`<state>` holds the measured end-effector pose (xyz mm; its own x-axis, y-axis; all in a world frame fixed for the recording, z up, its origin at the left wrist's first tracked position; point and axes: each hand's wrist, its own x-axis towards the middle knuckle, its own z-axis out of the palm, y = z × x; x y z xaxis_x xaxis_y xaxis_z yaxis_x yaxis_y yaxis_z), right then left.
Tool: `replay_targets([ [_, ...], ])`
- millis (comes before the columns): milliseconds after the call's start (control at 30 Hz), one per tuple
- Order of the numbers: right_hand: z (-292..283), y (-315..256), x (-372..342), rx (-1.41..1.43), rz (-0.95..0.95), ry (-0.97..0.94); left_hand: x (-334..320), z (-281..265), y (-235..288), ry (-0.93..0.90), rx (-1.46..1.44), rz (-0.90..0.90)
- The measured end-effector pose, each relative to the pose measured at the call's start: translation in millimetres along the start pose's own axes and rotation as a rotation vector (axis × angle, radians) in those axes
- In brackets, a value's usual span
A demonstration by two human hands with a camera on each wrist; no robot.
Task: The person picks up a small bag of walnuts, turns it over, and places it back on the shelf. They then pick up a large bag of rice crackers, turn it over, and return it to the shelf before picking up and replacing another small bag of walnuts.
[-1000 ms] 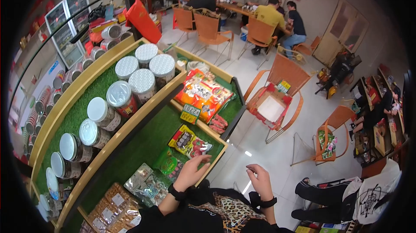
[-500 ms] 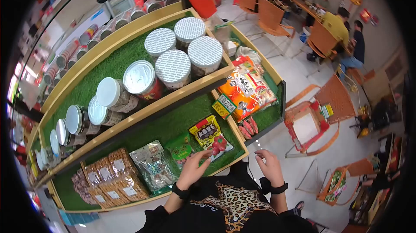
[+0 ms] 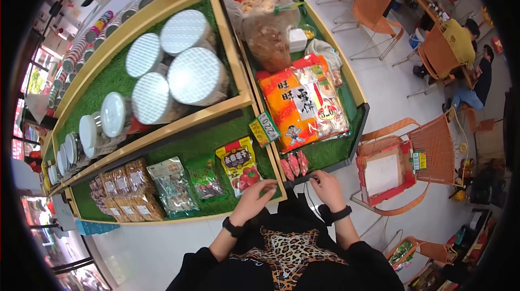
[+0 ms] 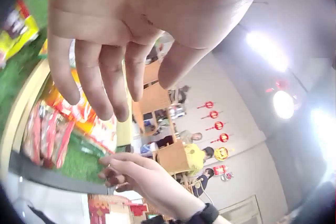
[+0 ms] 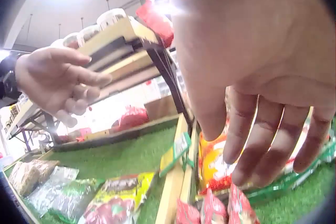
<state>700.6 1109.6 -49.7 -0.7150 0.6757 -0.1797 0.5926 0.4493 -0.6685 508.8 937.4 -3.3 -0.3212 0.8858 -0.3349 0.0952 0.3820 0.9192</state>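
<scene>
My left hand (image 3: 253,200) hovers over the front edge of the lower display tray, beside a yellow and black snack bag (image 3: 238,164) with red fruit printed on it. Its fingers are loosely extended and it holds nothing. To the right, my right hand (image 3: 328,191) hangs just in front of several small red packets (image 3: 294,165), fingers relaxed, likewise holding nothing. Behind those packets lies a large orange bag of rice crackers (image 3: 295,109). In the right wrist view the right hand (image 5: 257,92) overlaps this bag. A green bag (image 3: 206,178) lies left of the yellow one.
A wooden divider (image 3: 275,169) with a green and yellow price tag (image 3: 264,128) splits the grass-lined tray. Jars with white lids (image 3: 197,76) stand on the upper shelf. A wicker chair (image 3: 433,150) holding a red-edged box (image 3: 382,174) is at right; people sit farther back.
The head view has swung and come nearer to the tray's right section, so the orange bag and red packets appear larger. Both hands remain raised and empty.
</scene>
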Motion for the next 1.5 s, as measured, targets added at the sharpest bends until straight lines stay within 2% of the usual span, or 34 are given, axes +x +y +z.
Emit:
replay_targets([
  [67, 26, 36, 8, 0.068, 0.101, -0.038, 28, 24, -35, -0.117, -0.293, -0.095],
  [133, 54, 68, 17, 0.05, 0.146, -0.123, 55, 44, -70, -0.202, -0.334, -0.234],
  [167, 65, 70, 21, -0.037, 0.182, -0.081, 65, 54, -86, -0.195, -0.337, -0.245],
  [200, 74, 74, 27, -0.122, 0.214, -0.036, 74, 63, -99, -0.248, -0.083, -0.266],
  [233, 84, 82, 35, -0.163, 0.197, -0.09, 82, 69, -106, -0.3, 0.173, -0.284],
  [333, 100, 89, 48, -0.265, 0.188, -0.171, 93, 85, -126, -0.329, 0.09, -0.337],
  [367, 99, 91, 52, -0.306, 0.156, -0.205, 95, 93, -140, -0.289, 0.078, -0.263],
  [467, 107, 108, 61, -0.309, 0.18, -0.268, 99, 92, -121, -0.348, 0.147, -0.367],
  [533, 103, 111, 60, -0.289, 0.175, -0.199, 100, 90, -117, -0.325, 0.149, -0.344],
  [600, 95, 115, 60, -0.187, 0.272, -0.11, 100, 89, -113, -0.326, 0.217, -0.292],
  [633, 84, 111, 59, -0.162, 0.16, -0.079, 100, 89, -110, -0.312, 0.208, -0.29],
  [667, 73, 106, 56, -0.172, 0.143, -0.087, 101, 89, -107, -0.254, 0.327, -0.219],
  [700, 62, 98, 54, -0.14, 0.019, -0.033, 102, 90, -103, -0.19, 0.444, -0.15],
  [733, 48, 85, 52, -0.105, -0.108, 0.017, 102, 91, -99, -0.163, 0.43, -0.153],
  [767, 34, 71, 50, -0.006, -0.131, -0.006, 103, 93, -96, -0.071, 0.396, -0.022],
  [800, 25, 63, 46, 0.114, -0.106, -0.032, 104, 93, -93, 0.024, 0.365, 0.107],
  [833, 15, 54, 43, 0.225, -0.05, -0.071, 108, 92, -93, -0.05, 0.324, 0.098],
  [867, 10, 48, 41, 0.334, 0.008, -0.11, 108, 94, -92, -0.015, 0.316, 0.092],
  [900, 11, 53, 41, 0.327, -0.019, -0.129, 109, 94, -89, -0.023, 0.221, 0.05],
  [933, 11, 60, 41, 0.51, 0.003, -0.122, 109, 93, -88, -0.031, 0.124, 0.011],
  [967, 9, 69, 36, 0.689, 0.044, -0.126, 100, 102, -95, 0.039, -0.035, -0.02],
  [1000, 5, 69, 39, 0.683, 0.025, -0.153, 96, 99, -92, 0.071, -0.043, -0.024],
  [1067, -10, 58, 41, 1.0, 0.232, -0.271, 81, 93, -73, 0.098, -0.441, -0.014],
  [1100, -19, 43, 43, 1.006, 0.228, -0.302, 72, 93, -66, 0.171, -0.453, 0.037],
  [1133, -23, 22, 47, 0.992, 0.207, -0.342, 60, 85, -62, 0.215, -0.461, 0.042],
  [1200, -30, -12, 47, 0.838, 0.069, -0.48, 40, 63, -49, -0.057, -0.218, -0.052],
  [1233, -33, -30, 48, 0.829, 0.05, -0.49, 26, 52, -25, 0.025, -0.244, -0.096],
  [1300, -33, -65, 55, 0.405, -0.385, -0.358, 12, 42, -36, 0.141, -0.253, -0.045],
  [1333, -33, -76, 54, 0.394, -0.415, -0.37, 1, 39, -39, 0.232, -0.276, -0.018],
  [1400, -28, -99, 52, 0.199, -0.401, -0.441, -25, 28, -36, 0.292, -0.234, -0.044],
  [1467, -14, -112, 47, 0.131, -0.527, -0.453, -57, 11, -23, 0.328, 0.057, -0.034],
  [1500, 0, -109, 45, 0.2, -0.423, -0.584, -71, 11, -35, 0.349, 0.059, -0.047],
])
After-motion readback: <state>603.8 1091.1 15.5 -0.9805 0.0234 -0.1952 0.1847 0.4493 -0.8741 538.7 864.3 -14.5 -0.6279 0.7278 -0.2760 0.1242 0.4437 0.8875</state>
